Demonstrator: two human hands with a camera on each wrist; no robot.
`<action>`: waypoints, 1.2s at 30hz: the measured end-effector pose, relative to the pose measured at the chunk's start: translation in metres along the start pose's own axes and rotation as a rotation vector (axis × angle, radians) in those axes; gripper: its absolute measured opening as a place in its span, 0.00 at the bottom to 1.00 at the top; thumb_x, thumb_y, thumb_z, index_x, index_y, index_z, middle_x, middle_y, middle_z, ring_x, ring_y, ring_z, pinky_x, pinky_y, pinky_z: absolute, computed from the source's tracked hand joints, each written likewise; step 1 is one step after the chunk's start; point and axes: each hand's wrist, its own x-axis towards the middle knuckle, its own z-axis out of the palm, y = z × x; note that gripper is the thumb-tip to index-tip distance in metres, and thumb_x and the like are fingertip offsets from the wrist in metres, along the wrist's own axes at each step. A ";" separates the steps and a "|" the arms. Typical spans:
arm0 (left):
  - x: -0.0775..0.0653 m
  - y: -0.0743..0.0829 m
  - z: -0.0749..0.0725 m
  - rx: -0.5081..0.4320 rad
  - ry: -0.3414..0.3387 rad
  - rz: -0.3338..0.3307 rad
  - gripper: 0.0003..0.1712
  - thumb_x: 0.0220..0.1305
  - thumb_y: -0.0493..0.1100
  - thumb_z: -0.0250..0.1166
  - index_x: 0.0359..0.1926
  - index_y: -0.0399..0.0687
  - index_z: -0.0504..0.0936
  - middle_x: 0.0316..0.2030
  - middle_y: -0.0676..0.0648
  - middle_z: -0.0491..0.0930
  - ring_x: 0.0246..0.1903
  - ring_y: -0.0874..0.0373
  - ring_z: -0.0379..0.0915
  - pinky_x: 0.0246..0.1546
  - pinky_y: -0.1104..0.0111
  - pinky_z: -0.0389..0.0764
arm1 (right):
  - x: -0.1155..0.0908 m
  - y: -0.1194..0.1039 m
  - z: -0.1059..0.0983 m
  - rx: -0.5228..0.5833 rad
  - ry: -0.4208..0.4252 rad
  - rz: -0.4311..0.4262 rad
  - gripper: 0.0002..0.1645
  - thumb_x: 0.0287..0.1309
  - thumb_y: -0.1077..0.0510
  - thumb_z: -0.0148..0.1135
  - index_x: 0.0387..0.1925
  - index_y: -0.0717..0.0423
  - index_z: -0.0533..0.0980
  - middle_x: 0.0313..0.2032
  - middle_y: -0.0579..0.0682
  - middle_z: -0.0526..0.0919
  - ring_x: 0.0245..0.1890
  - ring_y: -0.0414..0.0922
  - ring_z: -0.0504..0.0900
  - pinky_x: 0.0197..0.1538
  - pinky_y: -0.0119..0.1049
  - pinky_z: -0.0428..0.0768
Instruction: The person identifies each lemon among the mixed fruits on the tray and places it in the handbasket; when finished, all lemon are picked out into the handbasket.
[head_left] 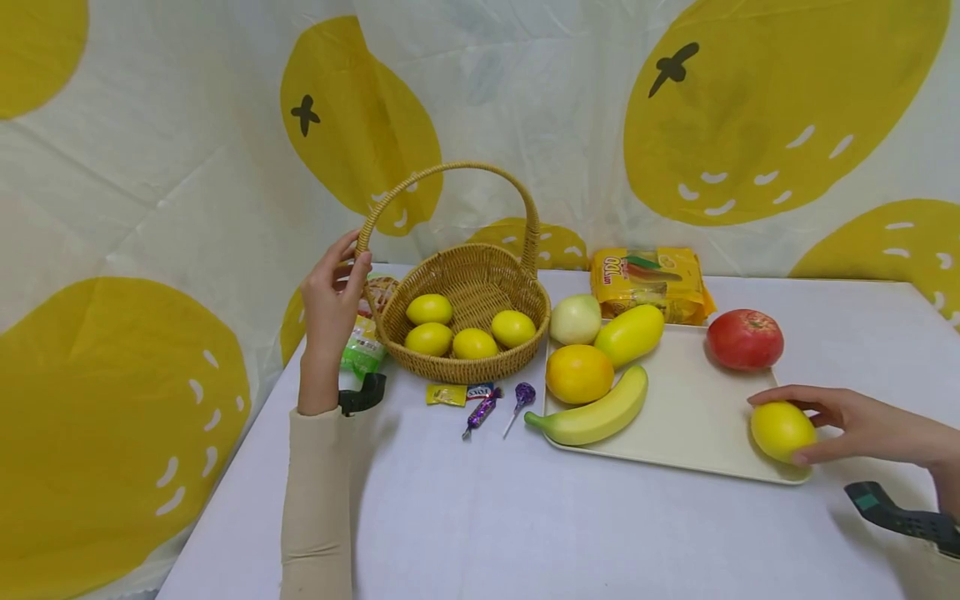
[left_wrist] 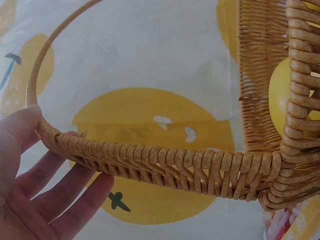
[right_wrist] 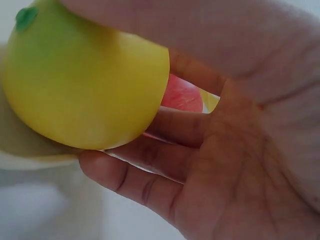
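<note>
My left hand (head_left: pixel 334 287) holds the left side of the wicker basket's tall handle (left_wrist: pixel 165 162), thumb on one side and fingers on the other. Several yellow lemons (head_left: pixel 430 309) lie inside the basket (head_left: pixel 467 367). Over the right end of the cream tray (head_left: pixel 693 408), my right hand (head_left: pixel 862 423) grips another lemon (head_left: pixel 783 431) between thumb and fingers. Up close in the right wrist view, this lemon (right_wrist: pixel 85 85) has a greenish end with a small green stem mark. A red pomegranate-like fruit (head_left: pixel 745 340) sits at the tray's back right corner, beyond that hand.
The tray's left side carries a banana (head_left: pixel 596 412), an orange-yellow fruit (head_left: pixel 579 374), a yellow mango (head_left: pixel 630 335) and a pale round onion-like item (head_left: pixel 575 319). Behind stands a yellow snack packet (head_left: pixel 649 283). Wrapped candies (head_left: pixel 482 412) and a lollipop (head_left: pixel 524 396) lie before the basket; green packaging (head_left: pixel 364 348) sits left.
</note>
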 end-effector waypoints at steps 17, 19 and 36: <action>0.000 -0.001 0.000 0.007 0.005 0.003 0.23 0.69 0.50 0.61 0.64 0.55 0.76 0.49 0.44 0.83 0.42 0.51 0.82 0.40 0.81 0.78 | 0.028 -0.042 0.004 0.034 0.054 -0.102 0.35 0.50 0.66 0.72 0.61 0.54 0.73 0.55 0.26 0.76 0.46 0.30 0.73 0.40 0.27 0.77; 0.000 -0.001 0.000 0.004 0.006 0.007 0.23 0.69 0.50 0.61 0.64 0.55 0.77 0.49 0.43 0.83 0.42 0.50 0.83 0.40 0.82 0.78 | 0.035 -0.053 0.004 0.043 0.049 -0.115 0.35 0.49 0.65 0.73 0.61 0.54 0.73 0.56 0.28 0.76 0.48 0.30 0.73 0.42 0.28 0.78; 0.000 0.000 0.000 0.008 0.007 0.012 0.23 0.69 0.51 0.61 0.63 0.55 0.77 0.48 0.43 0.84 0.41 0.50 0.83 0.39 0.82 0.78 | 0.096 -0.112 0.000 0.127 0.017 -0.300 0.35 0.50 0.66 0.73 0.61 0.57 0.72 0.58 0.48 0.75 0.54 0.33 0.72 0.56 0.21 0.71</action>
